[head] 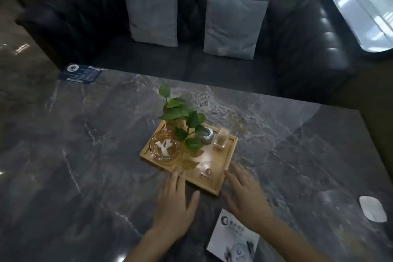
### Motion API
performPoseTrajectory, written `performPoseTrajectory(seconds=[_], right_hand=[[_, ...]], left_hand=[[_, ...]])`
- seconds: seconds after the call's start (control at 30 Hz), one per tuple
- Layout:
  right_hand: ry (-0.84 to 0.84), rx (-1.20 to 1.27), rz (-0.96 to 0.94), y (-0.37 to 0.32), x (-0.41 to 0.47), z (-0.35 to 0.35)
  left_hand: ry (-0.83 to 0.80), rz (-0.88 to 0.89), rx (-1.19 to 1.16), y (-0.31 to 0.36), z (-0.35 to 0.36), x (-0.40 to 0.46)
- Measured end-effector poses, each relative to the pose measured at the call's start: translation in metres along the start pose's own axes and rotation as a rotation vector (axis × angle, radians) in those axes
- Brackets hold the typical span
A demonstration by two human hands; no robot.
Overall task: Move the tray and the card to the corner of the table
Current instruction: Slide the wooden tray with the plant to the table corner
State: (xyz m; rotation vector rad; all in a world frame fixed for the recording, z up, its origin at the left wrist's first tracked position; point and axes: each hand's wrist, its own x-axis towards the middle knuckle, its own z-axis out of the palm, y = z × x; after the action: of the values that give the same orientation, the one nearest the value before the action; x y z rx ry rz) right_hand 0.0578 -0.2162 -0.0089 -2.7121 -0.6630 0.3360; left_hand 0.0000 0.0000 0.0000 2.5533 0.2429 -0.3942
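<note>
A light wooden tray [230, 156] sits mid-table, carrying a leafy green plant [185, 119], a glass bowl [164, 148], a small grey pot [207, 135] and a clear box [221, 140]. My left hand [176, 204] lies flat with fingers apart, its fingertips at the tray's near-left edge. My right hand [244, 193] hovers open at the tray's near-right corner. Neither hand grips anything. A white card with a logo [229, 236] lies on the table just below my right wrist, partly covered by it.
The table is dark grey marble [85, 155]. A dark blue card [80, 73] lies at its far left corner. A white round object [372, 208] rests near the right edge. Behind the table stands a black sofa [191, 49] with two grey cushions.
</note>
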Motion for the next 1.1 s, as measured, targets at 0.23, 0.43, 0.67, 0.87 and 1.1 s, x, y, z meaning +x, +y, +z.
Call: performPoseTrajectory(seconds=[0.23, 0.43, 0.67, 0.87, 1.1], right_hand=[[-0.083, -0.106, -0.102, 0.022, 0.038, 0.013], [-0.142, -0.127, -0.264, 0.034, 0.064, 0.011], [-0.263, -0.15, -0.357, 0.044, 0.081, 0.009], [-0.274, -0.14, -0.383, 0.048, 0.086, 0.011], [-0.213, -0.067, -0.39, 0.053, 0.085, 0.016]], left_hand=[[0.148, -0.282, -0.407, -0.014, 0.014, 0.028], [0.317, -0.747, -1.242, -0.009, 0.011, 0.057], [0.339, -0.904, -1.665, -0.009, -0.007, 0.069], [0.308, -0.988, -1.899, -0.011, -0.014, 0.069], [0.308, -0.986, -1.96, -0.011, -0.014, 0.069]])
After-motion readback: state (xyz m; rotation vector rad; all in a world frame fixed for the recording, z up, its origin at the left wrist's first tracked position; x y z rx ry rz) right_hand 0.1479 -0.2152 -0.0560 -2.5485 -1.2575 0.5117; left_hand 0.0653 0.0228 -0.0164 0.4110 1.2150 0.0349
